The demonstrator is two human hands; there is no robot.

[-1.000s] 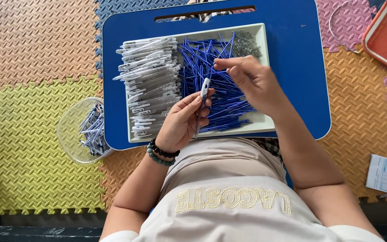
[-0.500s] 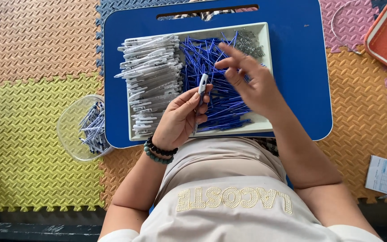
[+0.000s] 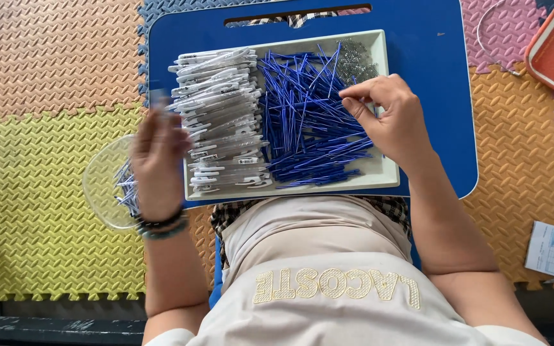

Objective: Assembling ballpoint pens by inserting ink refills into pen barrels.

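The tray [image 3: 389,182] serves as reference. Just off its near-left corner, the left hand [image 3: 156,160] hovers (motion-blurred; whether it grips anything cannot be told) over the bowl [image 3: 97,186] of pens. Over the tray's right half, the right hand [image 3: 389,118] pinches a blue refill [image 3: 302,115] from the pile. White barrels [image 3: 222,115] fill the tray's left half; springs [image 3: 354,57] occupy its far-right corner.

I see a floor of interlocking foam mats [image 3: 46,211] around the blue lap table [image 3: 431,96]: orange and yellow to its left, pink and orange to its right. Even daylight, no hard shadows.
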